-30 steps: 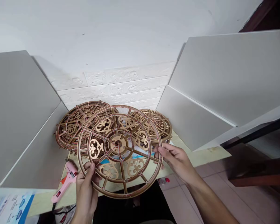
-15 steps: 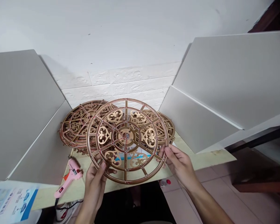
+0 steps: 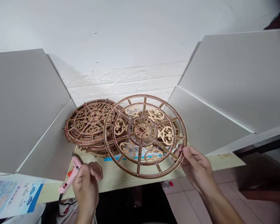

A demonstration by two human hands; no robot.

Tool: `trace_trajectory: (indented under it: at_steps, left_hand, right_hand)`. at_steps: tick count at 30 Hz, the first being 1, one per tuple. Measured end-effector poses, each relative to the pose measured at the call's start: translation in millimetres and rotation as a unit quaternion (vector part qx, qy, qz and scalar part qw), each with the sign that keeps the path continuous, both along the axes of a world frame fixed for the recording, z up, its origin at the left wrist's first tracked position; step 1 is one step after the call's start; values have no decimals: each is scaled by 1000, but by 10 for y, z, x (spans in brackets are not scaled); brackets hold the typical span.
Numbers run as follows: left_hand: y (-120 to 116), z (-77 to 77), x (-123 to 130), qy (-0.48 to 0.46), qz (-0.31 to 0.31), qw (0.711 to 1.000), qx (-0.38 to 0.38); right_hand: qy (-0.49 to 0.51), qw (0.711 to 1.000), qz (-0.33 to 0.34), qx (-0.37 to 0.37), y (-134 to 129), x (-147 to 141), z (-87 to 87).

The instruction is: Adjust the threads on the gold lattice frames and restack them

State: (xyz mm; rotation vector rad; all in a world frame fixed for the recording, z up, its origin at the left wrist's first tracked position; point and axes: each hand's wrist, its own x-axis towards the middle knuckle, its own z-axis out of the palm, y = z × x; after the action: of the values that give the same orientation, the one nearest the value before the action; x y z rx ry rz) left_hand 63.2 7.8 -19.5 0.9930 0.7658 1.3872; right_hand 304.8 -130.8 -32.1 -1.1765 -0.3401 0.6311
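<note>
An openwork bronze-coloured disc (image 3: 148, 133), with spokes, gold scroll ornaments and thin red wires, is tilted in front of me. My right hand (image 3: 197, 163) pinches its lower right rim between thumb and fingers. My left hand (image 3: 87, 183) is off the disc, fingers loosely curled and thumb apart, right beside a pink glue gun (image 3: 71, 180). It overlaps the gun's edge in view, and whether they touch is unclear. Behind the held disc, a stack of similar discs (image 3: 93, 117) lies at left, and more show through its gaps at right.
The pale wooden table (image 3: 121, 180) has grey panels standing at left (image 3: 25, 109) and right (image 3: 233, 81), with a white wall (image 3: 130, 37) behind. A printed blue-and-white sheet (image 3: 16, 197) lies at the lower left. A red-capped container (image 3: 167, 184) is on the floor.
My left hand has let go of the disc and moved left to the glue gun. The disc, still in my right hand, has shifted right.
</note>
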Motion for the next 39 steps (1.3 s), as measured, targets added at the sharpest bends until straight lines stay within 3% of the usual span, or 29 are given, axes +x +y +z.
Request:
trace_trajectory:
  at_steps: [11,22,30,39]
  left_hand:
    - [7,-191,-64,89,-61,993,-57]
    - [-30,-168,-32,110,-100,988,-52]
    - [-49,-183,3,105,-160,980,-49]
    - [-85,-114,86,100,-239,962,-81]
  right_hand:
    - [2,1000,-4,-7,-9,-9,18]
    - [22,1000,-7,-7,-10,8,22]
    - [-22,1000,0,-14,-16,5,64]
    - [52,999,1,-5,24,-54,87]
